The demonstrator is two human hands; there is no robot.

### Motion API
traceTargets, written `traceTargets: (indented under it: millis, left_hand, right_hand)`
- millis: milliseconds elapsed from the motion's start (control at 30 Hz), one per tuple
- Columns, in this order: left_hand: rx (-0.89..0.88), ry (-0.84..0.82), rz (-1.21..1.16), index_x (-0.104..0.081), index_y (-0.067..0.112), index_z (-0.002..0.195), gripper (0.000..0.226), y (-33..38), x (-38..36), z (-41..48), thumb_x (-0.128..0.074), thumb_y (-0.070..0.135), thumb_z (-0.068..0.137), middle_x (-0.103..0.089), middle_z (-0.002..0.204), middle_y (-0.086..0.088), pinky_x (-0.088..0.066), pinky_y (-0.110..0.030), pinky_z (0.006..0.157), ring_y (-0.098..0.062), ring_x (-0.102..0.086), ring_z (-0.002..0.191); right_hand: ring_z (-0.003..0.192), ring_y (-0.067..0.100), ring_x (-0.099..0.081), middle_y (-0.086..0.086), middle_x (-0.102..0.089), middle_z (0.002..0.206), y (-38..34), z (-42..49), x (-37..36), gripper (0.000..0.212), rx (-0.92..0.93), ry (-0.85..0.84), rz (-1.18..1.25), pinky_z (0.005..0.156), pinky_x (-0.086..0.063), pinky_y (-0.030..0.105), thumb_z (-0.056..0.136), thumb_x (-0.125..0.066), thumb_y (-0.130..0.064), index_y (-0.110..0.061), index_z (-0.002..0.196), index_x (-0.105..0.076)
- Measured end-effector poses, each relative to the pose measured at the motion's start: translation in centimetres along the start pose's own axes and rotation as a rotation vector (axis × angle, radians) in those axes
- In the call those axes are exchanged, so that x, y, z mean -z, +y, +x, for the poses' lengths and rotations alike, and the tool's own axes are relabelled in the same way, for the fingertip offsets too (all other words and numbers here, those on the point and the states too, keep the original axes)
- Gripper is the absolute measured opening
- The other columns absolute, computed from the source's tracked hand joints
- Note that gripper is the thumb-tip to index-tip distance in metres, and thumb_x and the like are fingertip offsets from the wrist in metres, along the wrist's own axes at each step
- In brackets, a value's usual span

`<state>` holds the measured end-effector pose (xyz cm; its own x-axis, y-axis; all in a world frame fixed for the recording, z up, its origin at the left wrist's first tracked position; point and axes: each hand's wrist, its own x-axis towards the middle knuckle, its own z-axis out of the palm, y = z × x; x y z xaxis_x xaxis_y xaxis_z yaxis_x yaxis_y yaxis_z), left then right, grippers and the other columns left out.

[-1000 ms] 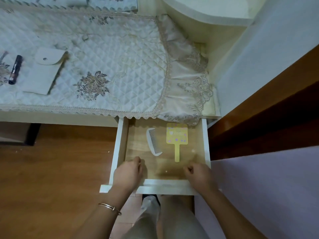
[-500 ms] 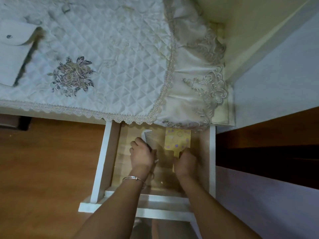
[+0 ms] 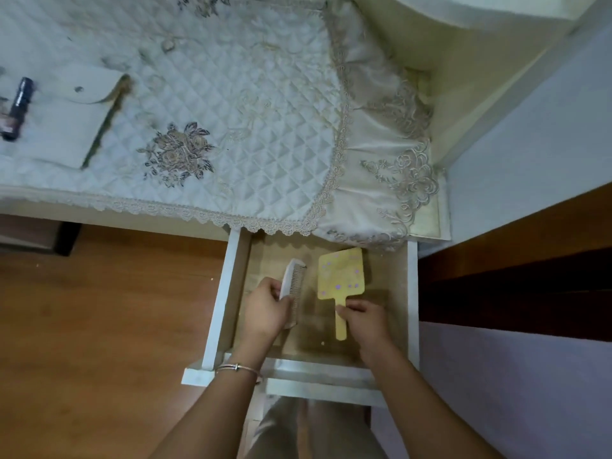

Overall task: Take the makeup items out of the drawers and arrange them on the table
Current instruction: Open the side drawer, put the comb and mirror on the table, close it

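Both hands in drawer [image 3: 412, 293]; left hand [image 3: 266, 311] grips comb [image 3: 293, 286]; right hand [image 3: 366, 321] pinches mirror [image 3: 341, 276] handle.

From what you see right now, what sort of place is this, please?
Probably a bedroom, at a dressing table: a quilted lace-edged cloth covers the top, and the open drawer holds a comb and a yellow hand mirror, each gripped by a hand.

dark tube [image 3: 18, 109] blurred at left edge, comb [image 3: 293, 286] lower end behind left hand [image 3: 266, 313]
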<state>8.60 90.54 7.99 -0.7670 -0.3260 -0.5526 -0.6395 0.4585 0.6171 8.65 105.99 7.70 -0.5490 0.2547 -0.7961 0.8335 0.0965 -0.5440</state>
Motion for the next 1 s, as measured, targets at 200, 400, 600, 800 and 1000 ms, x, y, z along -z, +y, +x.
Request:
traceTargets:
  millis: [200, 400, 600, 800, 1000]
  left_hand:
    - [-0.09, 0.033, -0.106, -0.06, 0.018, 0.078, 0.01, -0.6, 5.8, -3.7, -0.068, 0.012, 0.079, -0.058, 0.068, 0.008, -0.046, -0.02, 0.059, -0.009, -0.055, 0.063]
    - [-0.192, 0.175, -0.307, -0.062, 0.02, 0.086, 0.009, 2.6, 12.5, -2.8, -0.066, 0.014, 0.081, -0.065, 0.081, 0.004, -0.051, -0.012, 0.06, -0.01, -0.06, 0.074]
    - [-0.162, 0.307, -0.361, -0.061, 0.01, 0.106, 0.02, 8.3, 15.3, 4.2, -0.058, 0.015, 0.087, -0.061, 0.088, 0.001, -0.048, -0.024, 0.068, -0.016, -0.059, 0.083]
    - [-0.086, 0.35, -0.335, -0.059, 0.009, 0.115, 0.028, 11.5, 15.7, 11.9, -0.055, 0.013, 0.088, -0.054, 0.08, 0.007, -0.049, -0.032, 0.072, -0.02, -0.056, 0.086]
    - [-0.175, 0.343, 0.013, -0.051, 0.004, 0.125, 0.038, 12.3, 15.4, 14.4, -0.048, 0.001, 0.087, -0.057, 0.126, -0.016, -0.047, -0.039, 0.096, -0.029, -0.055, 0.113]
  right_hand:
    - [0.073, 0.015, -0.054, -0.001, -0.056, 0.075, 0.6, -4.5, 1.2, 0.008, 0.193, -0.162, -0.157, 0.058, -0.041, 0.02, 0.082, -0.064, -0.002, -0.006, 0.088, -0.061]
    - [0.065, 0.01, -0.052, -0.002, -0.057, 0.071, -5.1, -6.1, -0.5, 0.021, 0.399, -0.295, -0.192, 0.056, -0.042, 0.015, 0.08, -0.066, -0.004, -0.022, 0.071, -0.059]
    - [0.08, 0.018, -0.058, 0.001, -0.057, 0.084, -15.8, -3.0, -5.4, 0.008, 0.49, -0.197, -0.055, 0.067, -0.049, 0.016, 0.085, -0.062, -0.012, -0.014, 0.088, -0.055]
    - [0.088, 0.017, -0.056, 0.0, -0.06, 0.096, -22.1, 1.9, -8.8, 0.022, 0.477, -0.029, -0.104, 0.068, -0.045, 0.025, 0.084, -0.063, -0.018, -0.011, 0.105, -0.061]
    - [0.103, 0.026, -0.059, 0.006, -0.062, 0.106, -22.7, 3.8, -9.1, 0.032, 0.505, 0.025, -0.255, 0.088, -0.047, 0.034, 0.083, -0.064, -0.022, -0.01, 0.111, -0.057]
